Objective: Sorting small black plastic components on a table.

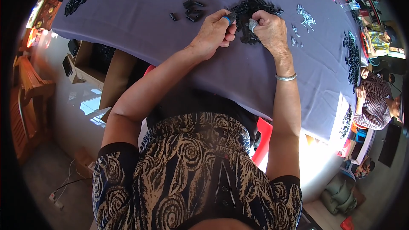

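My left hand (pixel 215 32) is closed, thumb against the fingers, pinching a small black part (pixel 232 17); a blue band wraps one digit. Close by on the right, my right hand (pixel 271 30) is curled shut, with a grey wrap (pixel 252 26) on one digit. Whatever its fingertips hold is hidden. Both hands are at the near side of a pile of small black parts (pixel 260 5). To the left lie several black block-like pieces (pixel 194 12). Small silvery pins (pixel 306 18) are scattered right of the pile.
A grey-purple cloth (pixel 170 38) covers the table. More black parts (pixel 79 0) lie at its far left, others (pixel 352 57) along the right edge. An open cardboard box (pixel 91 66) stands left below the table. A person in a striped shirt (pixel 375 100) sits at the right.
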The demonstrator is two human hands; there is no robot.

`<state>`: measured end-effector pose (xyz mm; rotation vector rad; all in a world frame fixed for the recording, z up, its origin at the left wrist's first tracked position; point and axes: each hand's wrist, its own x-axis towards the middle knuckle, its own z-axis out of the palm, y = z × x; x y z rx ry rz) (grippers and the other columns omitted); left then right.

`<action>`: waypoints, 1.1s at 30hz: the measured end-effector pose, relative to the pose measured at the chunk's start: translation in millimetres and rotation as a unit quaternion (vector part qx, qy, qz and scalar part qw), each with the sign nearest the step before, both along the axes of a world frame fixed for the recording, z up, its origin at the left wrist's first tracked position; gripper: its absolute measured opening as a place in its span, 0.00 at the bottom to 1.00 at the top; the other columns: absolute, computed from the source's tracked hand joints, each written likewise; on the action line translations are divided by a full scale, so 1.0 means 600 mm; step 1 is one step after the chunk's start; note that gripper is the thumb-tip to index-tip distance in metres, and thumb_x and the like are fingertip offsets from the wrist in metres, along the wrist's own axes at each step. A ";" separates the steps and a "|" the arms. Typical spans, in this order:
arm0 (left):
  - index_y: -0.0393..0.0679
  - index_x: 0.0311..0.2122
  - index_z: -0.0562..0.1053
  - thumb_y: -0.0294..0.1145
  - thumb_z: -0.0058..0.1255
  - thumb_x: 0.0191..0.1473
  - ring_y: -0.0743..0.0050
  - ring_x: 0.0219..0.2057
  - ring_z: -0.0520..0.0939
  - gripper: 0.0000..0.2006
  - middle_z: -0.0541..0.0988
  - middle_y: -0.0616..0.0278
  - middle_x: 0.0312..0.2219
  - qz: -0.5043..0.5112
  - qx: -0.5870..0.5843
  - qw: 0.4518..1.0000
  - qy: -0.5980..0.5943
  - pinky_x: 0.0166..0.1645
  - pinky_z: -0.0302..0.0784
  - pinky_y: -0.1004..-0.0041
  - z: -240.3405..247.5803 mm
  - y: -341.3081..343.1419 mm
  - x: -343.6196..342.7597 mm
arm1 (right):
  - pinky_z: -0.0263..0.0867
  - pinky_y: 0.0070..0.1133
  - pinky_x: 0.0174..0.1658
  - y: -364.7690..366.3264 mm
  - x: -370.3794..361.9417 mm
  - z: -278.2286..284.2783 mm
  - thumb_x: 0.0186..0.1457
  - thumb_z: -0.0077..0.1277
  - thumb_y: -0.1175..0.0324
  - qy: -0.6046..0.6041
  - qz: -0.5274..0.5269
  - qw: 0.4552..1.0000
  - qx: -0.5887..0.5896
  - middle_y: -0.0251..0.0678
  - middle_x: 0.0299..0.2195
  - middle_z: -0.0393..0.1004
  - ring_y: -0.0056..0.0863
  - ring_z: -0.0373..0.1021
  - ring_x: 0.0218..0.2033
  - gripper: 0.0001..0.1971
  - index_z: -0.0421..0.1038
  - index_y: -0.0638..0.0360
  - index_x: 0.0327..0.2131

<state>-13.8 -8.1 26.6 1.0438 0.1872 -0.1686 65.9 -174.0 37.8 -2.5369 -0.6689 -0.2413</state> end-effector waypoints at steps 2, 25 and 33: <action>0.42 0.34 0.66 0.25 0.30 0.55 0.84 0.20 0.63 0.08 0.67 0.66 0.23 0.002 0.015 1.000 -0.002 0.20 0.53 0.83 -0.001 0.000 -0.001 | 0.67 0.22 0.27 -0.002 0.002 -0.003 0.41 0.57 0.73 -0.009 -0.009 1.000 0.005 0.35 0.17 0.73 0.28 0.71 0.19 0.05 0.75 0.56 0.27; 0.41 0.37 0.70 0.28 0.34 0.59 0.88 0.18 0.60 0.10 0.68 0.69 0.22 -0.041 -0.015 0.999 -0.029 0.19 0.50 0.84 -0.012 0.014 0.003 | 0.65 0.17 0.27 -0.018 -0.024 0.002 0.44 0.59 0.77 0.072 0.102 0.981 0.146 0.28 0.22 0.69 0.20 0.68 0.22 0.09 0.74 0.58 0.33; 0.41 0.35 0.69 0.26 0.35 0.58 0.88 0.18 0.60 0.07 0.68 0.68 0.22 -0.046 -0.002 0.999 -0.014 0.19 0.50 0.85 -0.003 0.004 0.005 | 0.68 0.23 0.29 -0.006 -0.023 -0.006 0.41 0.55 0.79 -0.019 0.124 0.988 0.090 0.35 0.23 0.71 0.29 0.71 0.23 0.09 0.73 0.61 0.30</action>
